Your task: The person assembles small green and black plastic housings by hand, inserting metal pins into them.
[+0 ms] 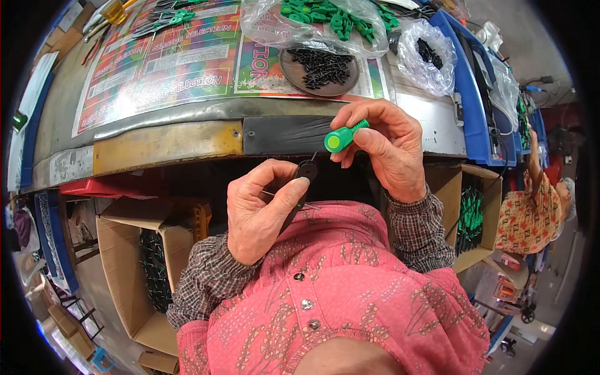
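Observation:
My left hand (255,209) pinches a flat black plastic piece (307,170) between thumb and fingers, just below the table's front edge. Thin metal rods stick out beside it, and its lower end is partly covered by the thumb. My right hand (400,150) holds a green plastic handle-like piece (342,138) with a round lighter-green end and a ribbed tail. The two pieces are close together but apart. Beyond my hands, a round dish (352,86) on the table bears many small black parts (315,65).
Behind the dish lies a clear bag (259,28) of green pieces (340,17). A second bag (409,72) holds black parts, beside a blue bin (473,128). Green-and-black tools (162,22) lie far left. Open cardboard boxes (122,265) (494,231) flank me; a co-worker (528,215) is at right.

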The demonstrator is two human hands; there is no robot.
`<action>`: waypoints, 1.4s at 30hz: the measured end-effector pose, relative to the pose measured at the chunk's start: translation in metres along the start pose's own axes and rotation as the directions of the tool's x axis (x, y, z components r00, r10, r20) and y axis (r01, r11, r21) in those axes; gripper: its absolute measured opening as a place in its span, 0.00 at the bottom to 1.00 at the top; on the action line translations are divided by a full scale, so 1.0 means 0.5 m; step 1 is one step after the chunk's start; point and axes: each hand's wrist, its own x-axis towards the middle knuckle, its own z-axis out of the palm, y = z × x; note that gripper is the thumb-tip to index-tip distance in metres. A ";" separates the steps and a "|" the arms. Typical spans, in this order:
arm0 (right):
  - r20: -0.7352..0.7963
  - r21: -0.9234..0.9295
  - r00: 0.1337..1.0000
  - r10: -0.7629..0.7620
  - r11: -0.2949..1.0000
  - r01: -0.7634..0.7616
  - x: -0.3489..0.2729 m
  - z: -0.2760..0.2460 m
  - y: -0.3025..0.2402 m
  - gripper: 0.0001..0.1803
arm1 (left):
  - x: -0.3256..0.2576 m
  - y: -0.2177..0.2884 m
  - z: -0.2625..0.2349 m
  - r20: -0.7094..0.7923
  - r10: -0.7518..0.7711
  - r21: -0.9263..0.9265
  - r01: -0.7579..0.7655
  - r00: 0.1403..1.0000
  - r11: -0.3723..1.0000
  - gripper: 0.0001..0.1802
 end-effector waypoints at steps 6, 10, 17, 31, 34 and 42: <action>-0.038 0.021 0.998 -0.047 0.999 0.047 -0.009 0.023 0.009 0.05 | -0.002 -0.003 0.005 -0.008 0.037 0.053 -0.036 0.999 0.998 0.05; -0.065 0.065 0.996 -0.053 0.996 0.058 -0.010 0.034 0.019 0.05 | -0.003 -0.012 0.004 -0.008 0.105 0.145 -0.103 0.994 0.984 0.05; -0.100 -0.006 0.995 0.018 1.000 -0.018 -0.015 0.053 0.024 0.09 | -0.003 -0.011 0.000 -0.004 0.144 0.165 -0.142 0.990 0.976 0.05; -0.069 0.047 0.984 0.167 0.985 -0.164 -0.017 0.040 0.033 0.09 | 0.004 -0.028 -0.011 0.056 0.391 0.400 -0.380 0.919 0.834 0.05; -0.052 0.020 0.985 0.166 0.986 -0.165 -0.018 0.035 0.037 0.09 | 0.008 -0.035 -0.009 0.065 0.456 0.446 -0.434 0.888 0.783 0.06; -0.052 0.108 0.974 0.220 0.971 -0.214 -0.019 0.036 0.046 0.09 | 0.007 -0.038 -0.009 0.053 0.344 0.364 -0.339 0.938 0.868 0.05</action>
